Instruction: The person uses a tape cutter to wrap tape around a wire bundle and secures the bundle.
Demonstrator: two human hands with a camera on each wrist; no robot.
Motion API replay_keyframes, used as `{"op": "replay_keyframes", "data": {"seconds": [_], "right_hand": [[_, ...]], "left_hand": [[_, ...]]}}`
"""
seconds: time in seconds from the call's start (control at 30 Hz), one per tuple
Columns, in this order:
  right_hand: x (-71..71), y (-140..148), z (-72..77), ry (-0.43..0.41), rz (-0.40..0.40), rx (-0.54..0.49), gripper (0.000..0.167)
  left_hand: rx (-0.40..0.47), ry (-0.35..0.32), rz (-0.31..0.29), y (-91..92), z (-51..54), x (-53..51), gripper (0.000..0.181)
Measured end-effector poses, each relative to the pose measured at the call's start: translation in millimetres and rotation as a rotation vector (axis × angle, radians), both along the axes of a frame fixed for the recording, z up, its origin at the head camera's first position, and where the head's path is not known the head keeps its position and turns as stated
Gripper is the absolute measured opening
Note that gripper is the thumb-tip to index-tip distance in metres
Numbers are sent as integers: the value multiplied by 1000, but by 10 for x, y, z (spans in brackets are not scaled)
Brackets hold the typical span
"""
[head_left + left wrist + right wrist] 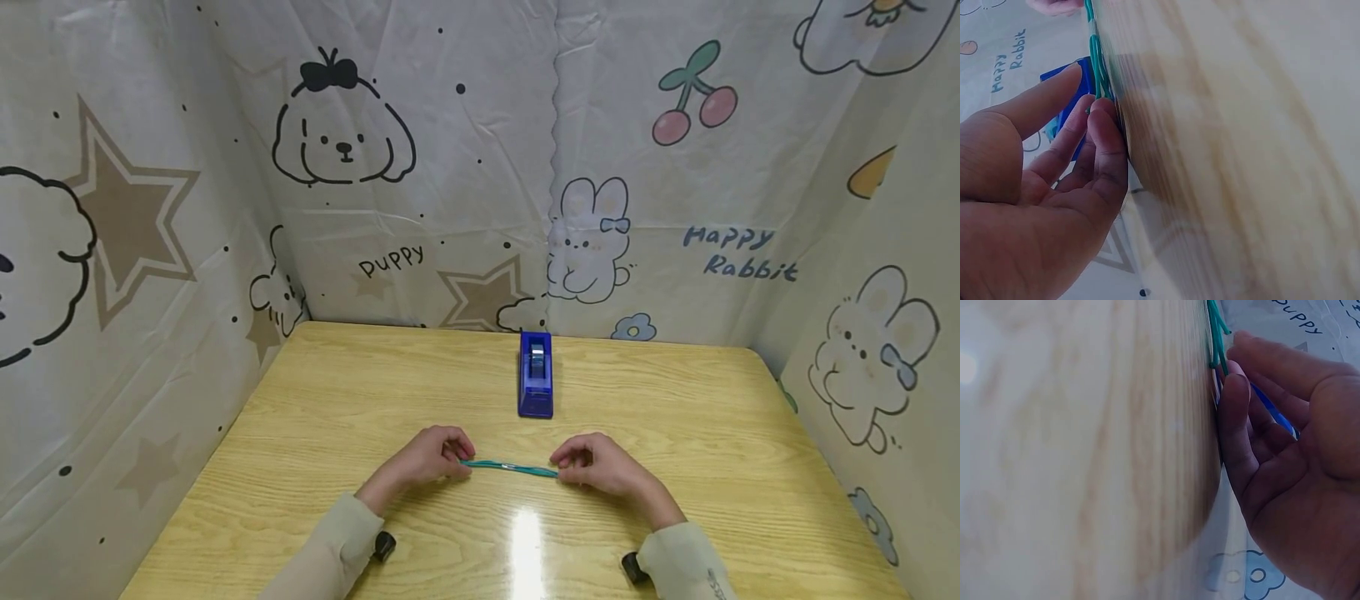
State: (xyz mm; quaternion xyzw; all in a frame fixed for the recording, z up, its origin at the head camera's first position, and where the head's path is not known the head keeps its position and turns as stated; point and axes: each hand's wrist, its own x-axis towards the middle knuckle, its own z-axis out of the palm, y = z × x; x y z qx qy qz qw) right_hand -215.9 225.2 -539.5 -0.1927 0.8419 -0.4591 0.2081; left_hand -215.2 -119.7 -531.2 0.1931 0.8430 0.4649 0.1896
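A thin bundle of green cords [525, 470] lies on the wooden table, stretched sideways, with a shiny pale wrap round its middle. At its left end is my left hand [435, 455]; in the left wrist view its fingertips [1105, 112] touch the cord ends, while the thumb stays apart from the fingers. My right hand [603, 465] is at the other end. The right wrist view has loose cord tips [1221, 337] close to that hand's thumb and fingertips, and a gap shows between thumb and fingers.
A blue tape dispenser [536, 387] stands beyond the hands, near the table's back. Printed cloth [480, 125] hangs round the back and both sides of the table [390, 367]. Each sleeve has a small black piece at the wrist.
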Motion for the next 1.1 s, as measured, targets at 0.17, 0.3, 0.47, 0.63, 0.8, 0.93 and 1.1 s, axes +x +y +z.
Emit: {"op": "replay_keyframes", "data": {"seconds": [0.17,0.3,0.47,0.63,0.8,0.93,1.1], "right_hand": [[12,-2,25,-20,-17,3,21],[11,21,32,-35,-32,13,21],[-4,104,64,-13,-59,19,28],[-1,303,191,37,-96,45,42],[-24,541,399,152,-124,126,51],[-52,719,584,301,-147,253,56],[-70,889,827,511,-192,476,64]], "left_hand": [[-15,37,20,-27,3,-4,14],[-41,72,32,-97,9,-24,11],[-82,143,44,-273,123,-79,18],[-127,204,53,-515,330,-166,25],[-238,312,94,-778,553,-247,34],[-370,454,155,-968,717,-301,43],[-538,629,226,-1130,955,-375,57]]}}
